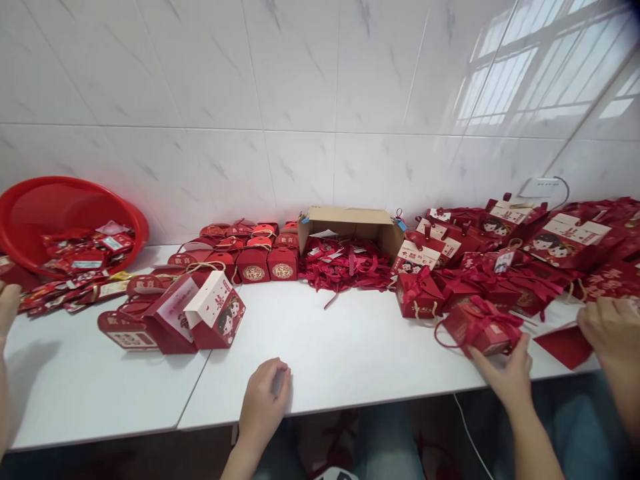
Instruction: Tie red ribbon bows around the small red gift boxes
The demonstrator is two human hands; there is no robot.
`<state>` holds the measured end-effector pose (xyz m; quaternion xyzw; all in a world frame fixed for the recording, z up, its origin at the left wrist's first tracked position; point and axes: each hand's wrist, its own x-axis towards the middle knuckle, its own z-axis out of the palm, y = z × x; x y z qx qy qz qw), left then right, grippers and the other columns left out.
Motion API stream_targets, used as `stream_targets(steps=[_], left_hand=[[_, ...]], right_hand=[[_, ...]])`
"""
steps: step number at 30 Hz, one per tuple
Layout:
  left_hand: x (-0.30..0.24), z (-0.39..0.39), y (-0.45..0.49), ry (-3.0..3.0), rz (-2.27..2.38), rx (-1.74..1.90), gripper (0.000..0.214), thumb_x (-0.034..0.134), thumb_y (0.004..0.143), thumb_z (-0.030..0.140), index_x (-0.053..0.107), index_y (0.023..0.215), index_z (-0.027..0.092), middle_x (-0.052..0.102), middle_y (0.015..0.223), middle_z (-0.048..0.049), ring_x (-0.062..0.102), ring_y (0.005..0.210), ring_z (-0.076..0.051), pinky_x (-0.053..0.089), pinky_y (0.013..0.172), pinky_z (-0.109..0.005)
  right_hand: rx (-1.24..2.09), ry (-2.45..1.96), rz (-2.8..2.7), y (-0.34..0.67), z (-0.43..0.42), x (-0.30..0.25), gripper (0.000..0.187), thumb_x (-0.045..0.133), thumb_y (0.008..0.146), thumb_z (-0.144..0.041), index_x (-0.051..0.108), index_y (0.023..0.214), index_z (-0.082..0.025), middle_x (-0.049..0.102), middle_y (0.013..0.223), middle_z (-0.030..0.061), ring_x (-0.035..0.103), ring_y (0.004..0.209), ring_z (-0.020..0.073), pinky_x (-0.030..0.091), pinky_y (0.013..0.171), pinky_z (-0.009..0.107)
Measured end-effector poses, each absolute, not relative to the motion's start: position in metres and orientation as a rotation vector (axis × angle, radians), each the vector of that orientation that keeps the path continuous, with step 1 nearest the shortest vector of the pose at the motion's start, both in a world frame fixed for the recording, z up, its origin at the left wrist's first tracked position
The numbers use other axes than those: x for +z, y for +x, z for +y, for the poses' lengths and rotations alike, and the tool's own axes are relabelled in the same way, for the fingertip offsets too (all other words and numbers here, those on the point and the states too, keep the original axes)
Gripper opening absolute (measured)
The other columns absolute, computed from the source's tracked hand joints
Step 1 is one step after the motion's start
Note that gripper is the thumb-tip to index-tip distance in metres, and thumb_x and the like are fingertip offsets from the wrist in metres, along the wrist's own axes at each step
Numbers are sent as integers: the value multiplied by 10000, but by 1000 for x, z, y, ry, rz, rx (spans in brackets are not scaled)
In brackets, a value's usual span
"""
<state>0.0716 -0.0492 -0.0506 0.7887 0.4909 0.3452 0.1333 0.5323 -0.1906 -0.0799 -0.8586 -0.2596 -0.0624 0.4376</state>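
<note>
My right hand point(507, 375) grips the lower front edge of a red gift box point(477, 328). The box is tied with a red ribbon bow, has a cord loop at its left side and tilts slightly near the table's front. Over the table's front edge, my left hand point(265, 395) is curled, its thumb and fingertips drawn together; nothing shows in it. Nearest to that hand is a cream-and-red box with a printed cartoon figure point(220, 313), standing beside other red boxes. An open cardboard carton point(345, 215) lies beyond, with red ribbons point(345, 261) spilling out.
A red plastic basket point(65, 190) with small packets stands at the left. Red boxes point(253, 265) line the wall; ribboned boxes point(490, 293) crowd the right. Another person's hand point(610, 327) holds a red folded piece point(565, 345); one more hand point(6, 307) shows far left.
</note>
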Motion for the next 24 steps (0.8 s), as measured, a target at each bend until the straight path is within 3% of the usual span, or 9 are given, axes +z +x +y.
stream_targets(steps=[8, 12, 15, 17, 19, 21, 24], left_hand=[[-59, -49, 73, 2362, 1403, 1123, 84, 508, 846, 270, 559, 877, 210, 639, 896, -42, 619, 890, -208, 488, 794, -337], [-50, -51, 64, 2353, 1539, 1589, 151, 562, 805, 240, 536, 942, 181, 601, 954, -88, 570, 1025, -258, 446, 905, -409], [-27, -41, 41, 2118, 1983, 1991, 568, 707, 672, 315, 465, 1135, 93, 509, 1125, -187, 433, 1176, -355, 306, 1015, -533], [-8, -28, 22, 1928, 2192, 2057, 913, 784, 551, 399, 346, 1260, 27, 359, 1290, -265, 320, 1242, -393, 285, 1017, -542], [11, -12, 5, 1722, 2343, 2042, 1068, 793, 504, 480, 273, 1308, 8, 322, 1325, -270, 298, 1246, -399, 248, 1026, -555], [26, 2, -5, 1682, 2379, 1902, 1036, 750, 567, 522, 263, 1337, 30, 355, 1335, -249, 303, 1260, -389, 236, 1034, -552], [39, 17, -9, 1724, 2322, 1676, 618, 678, 699, 471, 496, 1186, 136, 494, 1243, -162, 374, 1216, -360, 268, 1012, -557]], right_hand=[[-45, -2097, -662, 562, -167, -67, 1305, 693, 529, -630, -40, 1463, -89, 193, 1435, 276, 221, 1310, 454, 264, 1018, 548], [-41, -2098, -646, 557, -168, -73, 1295, 670, 549, -649, -58, 1462, -90, 201, 1437, 270, 235, 1306, 456, 267, 1014, 564], [-36, -2104, -631, 554, -166, -74, 1302, 673, 539, -659, -52, 1465, -101, 210, 1440, 263, 255, 1300, 454, 281, 1008, 580], [-80, -2092, -637, 554, -166, -76, 1316, 687, 519, -661, -30, 1468, -97, 203, 1442, 269, 224, 1315, 459, 267, 1014, 600], [-183, -2038, -625, 557, -168, -79, 1317, 690, 496, -676, 39, 1468, -71, 204, 1434, 282, 187, 1325, 468, 247, 1024, 617], [-260, -1917, -571, 564, -172, -85, 1332, 687, 475, -693, 75, 1463, -43, 190, 1420, 300, 231, 1304, 477, 294, 1007, 621], [-323, -1751, -497, 569, -180, -96, 1256, 669, 539, -669, 16, 1472, -140, 127, 1424, 282, 359, 1247, 465, 435, 888, 618]])
